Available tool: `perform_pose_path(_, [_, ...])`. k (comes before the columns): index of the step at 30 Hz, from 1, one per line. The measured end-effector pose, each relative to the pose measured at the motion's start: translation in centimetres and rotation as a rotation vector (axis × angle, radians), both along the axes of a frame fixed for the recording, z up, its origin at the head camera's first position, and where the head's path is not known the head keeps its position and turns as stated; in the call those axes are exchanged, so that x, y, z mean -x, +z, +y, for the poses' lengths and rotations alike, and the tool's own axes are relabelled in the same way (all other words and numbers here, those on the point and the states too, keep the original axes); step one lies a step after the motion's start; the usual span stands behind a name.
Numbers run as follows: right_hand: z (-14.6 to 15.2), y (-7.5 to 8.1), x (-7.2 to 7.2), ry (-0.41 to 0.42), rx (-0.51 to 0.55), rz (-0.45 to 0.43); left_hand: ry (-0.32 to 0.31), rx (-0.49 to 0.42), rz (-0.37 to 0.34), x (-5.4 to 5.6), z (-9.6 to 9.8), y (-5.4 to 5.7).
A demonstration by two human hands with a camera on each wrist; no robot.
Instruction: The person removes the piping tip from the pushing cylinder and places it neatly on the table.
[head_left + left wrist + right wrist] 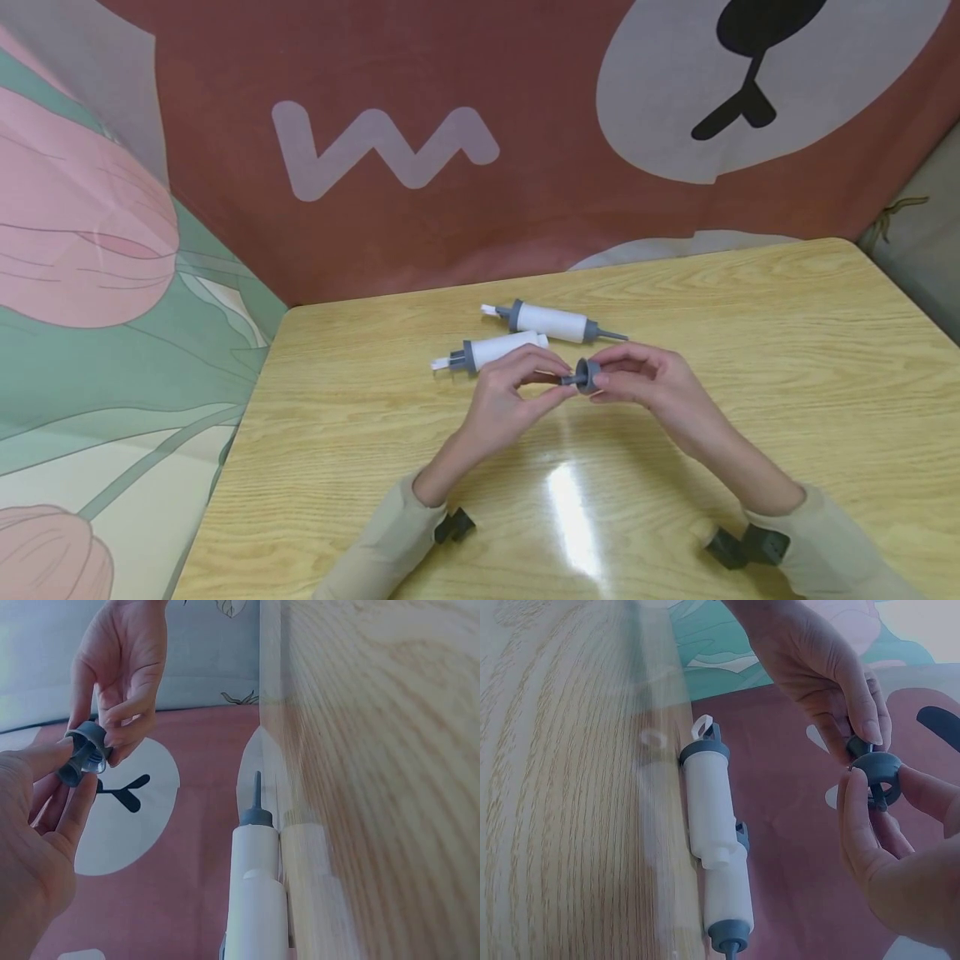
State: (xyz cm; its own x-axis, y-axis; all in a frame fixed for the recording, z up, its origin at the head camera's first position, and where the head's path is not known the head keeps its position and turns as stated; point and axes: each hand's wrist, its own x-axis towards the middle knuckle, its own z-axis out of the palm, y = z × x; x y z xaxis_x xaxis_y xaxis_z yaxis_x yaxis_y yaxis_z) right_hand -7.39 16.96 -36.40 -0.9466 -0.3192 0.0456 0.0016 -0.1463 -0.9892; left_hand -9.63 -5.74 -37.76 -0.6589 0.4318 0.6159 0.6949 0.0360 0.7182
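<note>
Over the yellow wood-grain counter (pixel 337 417), the right hand (pixel 660 387) grips a grey plastic cup-shaped cap (pixel 593 377); the left hand's (pixel 502 400) fingers pinch its thin stem (pixel 572 380). Likely light, stiff, smooth; the rim should hold best.

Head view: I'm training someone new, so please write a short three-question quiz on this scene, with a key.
1. True or false: the white tube nearer the person has a gray nozzle fitted on its right end.
2. Multiple choice: how many white tubes lie on the wooden table? A) one B) two C) three
3. Short answer: which hand grips the gray cup-shaped part?

Key:
1. False; that end is a bare white neck.
2. B.
3. The right hand.
</note>
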Motion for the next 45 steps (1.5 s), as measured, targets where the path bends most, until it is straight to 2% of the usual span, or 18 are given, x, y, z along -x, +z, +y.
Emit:
perform_pose_path(17, [0.25, -0.03, -0.03, -0.021, -0.026, 0.030, 0.011, 0.001, 0.011, 0.06, -0.10, 0.18])
perform_pose_path(32, [0.46, 0.05, 0.02, -0.025, -0.023, 0.039, 0.018, 0.002, -0.011, 0.11, -0.32, 0.18])
perform_pose_path(45, [0.81, 0.38, 0.14, -0.067, -0.078, 0.030, 0.028, -0.018, -0.025, 0.38, -0.59, 0.05])
